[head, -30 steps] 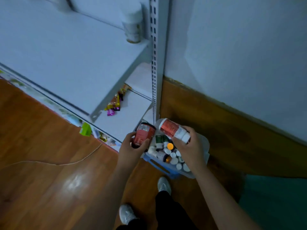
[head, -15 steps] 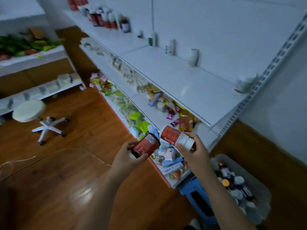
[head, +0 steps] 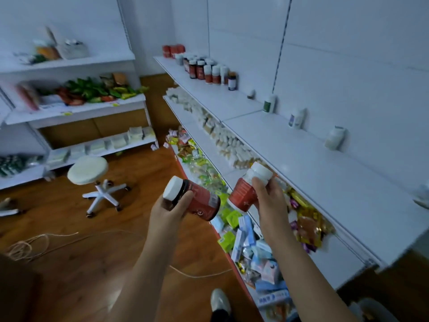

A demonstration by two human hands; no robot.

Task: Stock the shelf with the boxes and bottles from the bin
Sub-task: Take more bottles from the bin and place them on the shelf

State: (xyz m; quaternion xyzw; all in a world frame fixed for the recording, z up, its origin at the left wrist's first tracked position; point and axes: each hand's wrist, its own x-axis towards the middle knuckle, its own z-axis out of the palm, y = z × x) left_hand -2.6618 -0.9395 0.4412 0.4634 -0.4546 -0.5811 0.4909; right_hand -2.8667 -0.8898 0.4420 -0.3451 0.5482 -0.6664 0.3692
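Red-labelled dark bottle with white cap, tilted, gripped by left hand in front of the shelf. Right hand curls round a second red bottle, white cap up toward the shelf edge; fingers hide part of its label. Label text unreadable on both. Bin cut off at bottom right, contents hidden. Row of bottles stands far along the shelf, blurred. White stool on the floor.

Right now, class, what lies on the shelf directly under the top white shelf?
Under the top white shelf runs a row of small pale boxes, then shiny snack packets nearer us. The shelf board covers whatever sits further back.
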